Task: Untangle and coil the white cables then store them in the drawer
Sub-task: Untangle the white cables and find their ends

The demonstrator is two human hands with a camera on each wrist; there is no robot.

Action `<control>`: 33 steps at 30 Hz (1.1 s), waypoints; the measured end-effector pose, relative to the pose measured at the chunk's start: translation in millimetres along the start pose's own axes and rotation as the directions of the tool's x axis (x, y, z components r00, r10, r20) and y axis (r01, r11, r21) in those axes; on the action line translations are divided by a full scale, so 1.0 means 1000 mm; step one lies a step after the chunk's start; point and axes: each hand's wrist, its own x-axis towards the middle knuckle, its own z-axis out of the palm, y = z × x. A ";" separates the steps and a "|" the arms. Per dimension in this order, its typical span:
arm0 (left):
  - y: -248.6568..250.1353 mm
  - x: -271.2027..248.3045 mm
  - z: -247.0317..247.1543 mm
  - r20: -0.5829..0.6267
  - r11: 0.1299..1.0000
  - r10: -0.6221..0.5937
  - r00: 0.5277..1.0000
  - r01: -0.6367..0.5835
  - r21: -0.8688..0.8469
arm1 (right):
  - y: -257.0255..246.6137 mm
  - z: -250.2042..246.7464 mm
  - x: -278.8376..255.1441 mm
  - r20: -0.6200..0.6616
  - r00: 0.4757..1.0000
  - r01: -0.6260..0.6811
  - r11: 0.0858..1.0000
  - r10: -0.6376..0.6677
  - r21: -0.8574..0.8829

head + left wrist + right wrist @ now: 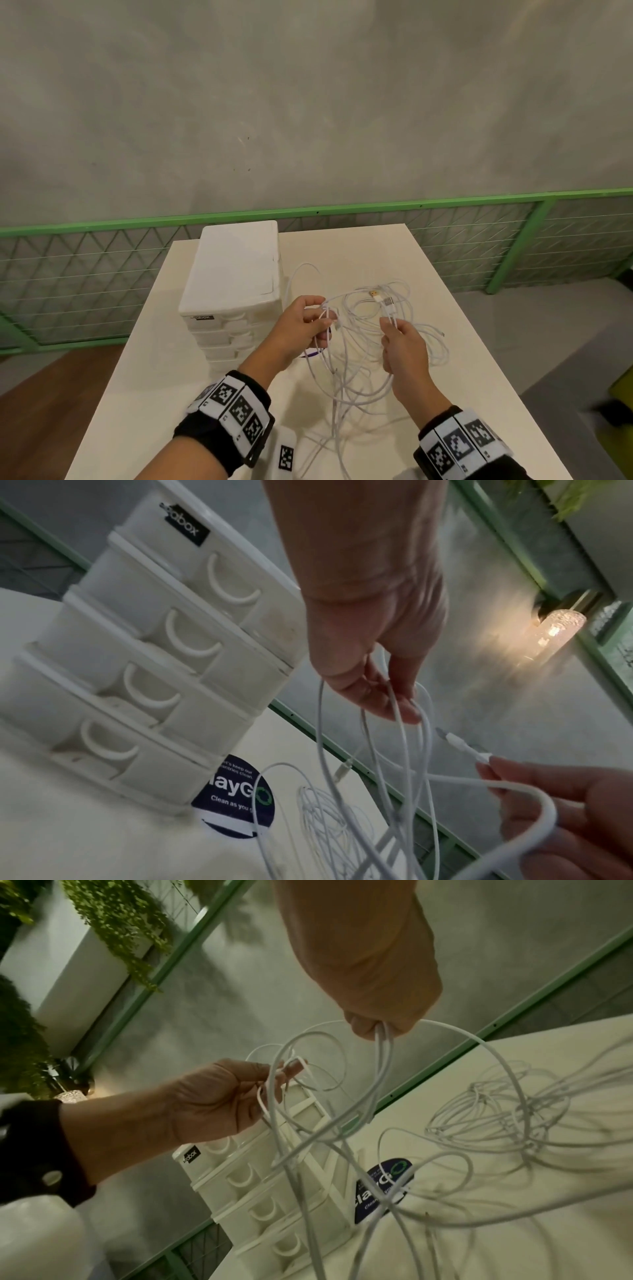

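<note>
A tangle of white cables (363,342) hangs between my two hands above the white table (171,394), with loops trailing down to the front edge. My left hand (310,325) pinches several strands (394,710) just right of the drawer unit. My right hand (399,346) grips two strands (382,1042) just below their plugs (383,299), one gold and one silver. More loops (496,1118) lie on the table behind. The white drawer unit (233,291) stands at the left, all its drawers (143,656) shut.
A round dark blue sticker (236,799) lies on the table beside the drawer unit. A white marker block (284,452) sits at the table's front edge. A green mesh fence (479,240) runs behind the table.
</note>
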 end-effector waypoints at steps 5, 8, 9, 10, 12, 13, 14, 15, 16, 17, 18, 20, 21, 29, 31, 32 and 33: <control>0.009 -0.006 0.001 0.123 0.998 -0.054 0.991 0.050 0.029 | -0.008 0.003 -0.007 0.032 0.995 0.098 0.995 -0.097 -0.002; 0.019 -0.010 0.002 0.025 0.953 -0.098 0.995 0.087 0.291 | -0.011 0.005 -0.009 0.026 0.999 0.036 0.999 -0.036 0.001; 0.023 -0.010 0.003 -0.019 0.908 -0.077 0.997 0.078 0.411 | -0.012 0.005 -0.009 0.029 1.000 0.004 1.000 -0.004 -0.010; 0.026 -0.011 0.004 -0.051 0.854 -0.037 0.998 0.059 0.517 | -0.013 0.005 -0.010 0.040 0.999 -0.028 1.000 0.028 -0.015; 0.033 -0.013 0.006 -0.088 0.759 0.063 0.994 0.009 0.651 | -0.017 0.006 -0.011 0.077 0.995 -0.069 0.998 0.068 0.010; 0.036 -0.014 0.007 -0.098 0.746 0.107 0.989 -0.015 0.665 | -0.021 0.007 -0.012 0.101 0.992 -0.074 0.997 0.071 0.033; 0.040 -0.016 0.009 -0.098 0.762 0.135 0.986 -0.039 0.646 | -0.026 0.007 -0.013 0.129 0.990 -0.072 0.996 0.064 0.056; 0.044 -0.018 0.010 -0.089 0.801 0.147 0.985 -0.066 0.595 | -0.031 0.007 -0.015 0.159 0.986 -0.061 0.995 0.049 0.077; 0.050 -0.021 0.010 -0.069 0.853 0.150 0.986 -0.094 0.513 | -0.036 0.008 -0.016 0.187 0.982 -0.043 0.995 0.026 0.090; 0.056 -0.024 0.010 -0.034 0.910 0.143 0.989 -0.118 0.398 | -0.042 0.009 -0.018 0.212 0.977 -0.021 0.996 0.000 0.092; 0.062 -0.029 0.009 0.020 0.960 0.121 0.992 -0.123 0.253 | -0.048 0.009 -0.020 0.235 0.972 0.002 0.996 -0.024 0.094; 0.074 -0.037 0.005 0.172 0.997 0.068 0.983 -0.063 -0.035 | -0.059 0.011 -0.024 0.282 0.958 0.023 0.991 -0.061 0.133; 0.078 -0.041 0.003 0.255 0.990 0.040 0.966 -0.005 -0.139 | -0.065 0.012 -0.026 0.304 0.950 0.020 0.986 -0.070 0.166; 0.096 -0.061 -0.015 0.477 0.991 -0.128 0.870 0.125 0.038 | -0.078 0.001 -0.011 0.152 0.985 -0.117 0.957 0.078 0.266; 0.099 -0.060 -0.019 0.397 0.975 -0.126 0.909 0.040 0.219 | -0.077 -0.005 -0.009 0.110 0.991 -0.099 0.974 0.078 0.204; 0.101 -0.059 -0.022 0.367 0.955 -0.126 0.922 0.013 0.296 | -0.077 -0.006 -0.011 0.107 0.992 -0.078 0.984 0.062 0.157; 0.101 -0.057 -0.022 0.349 0.937 -0.133 0.928 0.003 0.349 | -0.077 -0.008 -0.013 0.114 0.993 -0.043 0.993 0.031 0.111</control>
